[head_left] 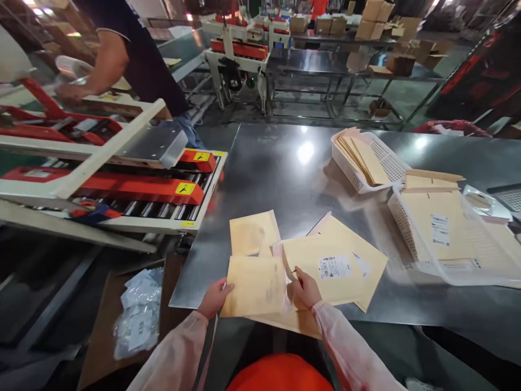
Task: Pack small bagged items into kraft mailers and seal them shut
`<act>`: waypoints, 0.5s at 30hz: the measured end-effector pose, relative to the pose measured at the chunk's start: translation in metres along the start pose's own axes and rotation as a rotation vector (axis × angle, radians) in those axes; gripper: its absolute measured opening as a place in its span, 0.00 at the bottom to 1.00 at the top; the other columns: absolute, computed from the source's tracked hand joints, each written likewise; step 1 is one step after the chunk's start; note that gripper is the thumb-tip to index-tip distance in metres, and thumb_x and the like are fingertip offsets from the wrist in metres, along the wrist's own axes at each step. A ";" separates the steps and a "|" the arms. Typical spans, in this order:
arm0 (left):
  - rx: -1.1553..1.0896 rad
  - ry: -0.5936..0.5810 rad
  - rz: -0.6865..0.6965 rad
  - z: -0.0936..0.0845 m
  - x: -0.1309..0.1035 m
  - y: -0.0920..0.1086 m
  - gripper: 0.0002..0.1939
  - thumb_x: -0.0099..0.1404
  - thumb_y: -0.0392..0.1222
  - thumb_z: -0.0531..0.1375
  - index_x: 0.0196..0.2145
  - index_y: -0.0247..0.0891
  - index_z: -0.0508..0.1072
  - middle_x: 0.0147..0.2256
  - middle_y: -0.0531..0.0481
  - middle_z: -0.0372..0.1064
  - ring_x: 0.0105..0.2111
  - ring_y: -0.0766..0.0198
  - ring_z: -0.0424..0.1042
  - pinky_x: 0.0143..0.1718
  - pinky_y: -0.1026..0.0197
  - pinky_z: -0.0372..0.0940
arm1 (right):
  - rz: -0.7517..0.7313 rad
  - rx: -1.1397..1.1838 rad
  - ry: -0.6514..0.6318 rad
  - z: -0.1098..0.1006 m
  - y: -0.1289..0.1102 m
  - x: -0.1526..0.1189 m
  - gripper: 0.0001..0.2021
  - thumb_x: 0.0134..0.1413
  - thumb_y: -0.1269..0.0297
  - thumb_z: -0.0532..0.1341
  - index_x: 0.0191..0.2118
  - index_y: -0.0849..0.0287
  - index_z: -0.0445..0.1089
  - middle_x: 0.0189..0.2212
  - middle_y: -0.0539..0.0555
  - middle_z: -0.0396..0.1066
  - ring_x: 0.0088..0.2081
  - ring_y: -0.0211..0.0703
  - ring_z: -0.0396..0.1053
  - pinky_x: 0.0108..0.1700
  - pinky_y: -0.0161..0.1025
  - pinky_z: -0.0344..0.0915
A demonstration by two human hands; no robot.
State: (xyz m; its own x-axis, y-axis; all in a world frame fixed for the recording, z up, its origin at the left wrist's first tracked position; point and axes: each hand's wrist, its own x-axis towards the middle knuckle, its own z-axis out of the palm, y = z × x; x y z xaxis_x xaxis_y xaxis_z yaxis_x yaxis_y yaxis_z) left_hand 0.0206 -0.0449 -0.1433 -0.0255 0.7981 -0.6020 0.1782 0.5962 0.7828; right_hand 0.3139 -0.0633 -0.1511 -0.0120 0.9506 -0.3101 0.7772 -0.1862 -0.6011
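Observation:
My left hand (216,296) pinches the left edge of a small tan padded envelope (254,285), thumb on top. The envelope's right end meets the open mouth of a larger padded mailer (334,277) bearing a white printed label; how far it is inside, I cannot tell. My right hand (306,288) has its fingers closed on the mouth edge of that mailer. Beneath and behind lie another labelled mailer (372,260), skewed to the right, and a plain tan envelope (252,231). All rest at the near edge of the metal table (280,179).
White plastic baskets hold upright envelopes (360,157) and labelled mailers (433,217) on the right. To the left, a co-worker (142,60) stands by a red-and-white roller machine (138,187). A cardboard box (97,336) with clear plastic packets (140,315) sits below the table's left edge.

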 end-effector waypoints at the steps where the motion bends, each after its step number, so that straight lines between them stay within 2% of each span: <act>1: -0.008 -0.013 0.014 0.003 0.000 -0.002 0.17 0.44 0.53 0.65 0.27 0.38 0.73 0.28 0.46 0.77 0.32 0.52 0.76 0.34 0.54 0.70 | -0.013 0.004 -0.013 0.001 -0.001 -0.001 0.25 0.53 0.69 0.49 0.57 0.69 0.63 0.33 0.57 0.75 0.34 0.44 0.70 0.37 0.36 0.64; 5: -0.019 -0.053 0.088 0.040 0.010 0.007 0.17 0.49 0.51 0.63 0.33 0.36 0.76 0.32 0.46 0.78 0.36 0.54 0.75 0.37 0.56 0.69 | -0.075 0.001 -0.073 0.007 -0.013 -0.009 0.26 0.48 0.70 0.52 0.56 0.67 0.65 0.39 0.60 0.75 0.40 0.47 0.71 0.43 0.38 0.63; 8: -0.008 -0.022 0.134 0.062 0.026 0.020 0.14 0.52 0.47 0.62 0.33 0.35 0.77 0.33 0.48 0.77 0.36 0.57 0.74 0.39 0.58 0.67 | -0.058 -0.005 -0.054 0.003 -0.015 -0.009 0.27 0.47 0.71 0.51 0.55 0.67 0.65 0.38 0.61 0.75 0.39 0.49 0.71 0.42 0.39 0.63; 12: -0.002 0.045 0.100 0.055 0.038 0.027 0.13 0.53 0.46 0.62 0.32 0.33 0.75 0.29 0.46 0.76 0.32 0.57 0.74 0.35 0.58 0.68 | -0.051 0.043 -0.047 -0.013 -0.007 0.000 0.23 0.48 0.69 0.51 0.50 0.65 0.69 0.26 0.54 0.72 0.29 0.44 0.68 0.35 0.37 0.63; 15: 0.013 0.015 0.064 0.059 0.028 0.023 0.14 0.54 0.48 0.63 0.32 0.33 0.75 0.25 0.46 0.75 0.29 0.57 0.74 0.31 0.59 0.68 | -0.070 0.109 -0.058 -0.013 -0.013 0.003 0.21 0.47 0.69 0.51 0.48 0.64 0.70 0.19 0.48 0.66 0.24 0.40 0.64 0.30 0.34 0.61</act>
State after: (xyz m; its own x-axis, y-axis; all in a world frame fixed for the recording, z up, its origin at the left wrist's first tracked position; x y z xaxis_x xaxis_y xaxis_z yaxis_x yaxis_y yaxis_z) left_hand 0.0825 -0.0136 -0.1513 -0.0284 0.8357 -0.5484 0.1927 0.5429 0.8174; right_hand 0.3120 -0.0552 -0.1346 -0.1026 0.9469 -0.3047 0.7000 -0.1489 -0.6984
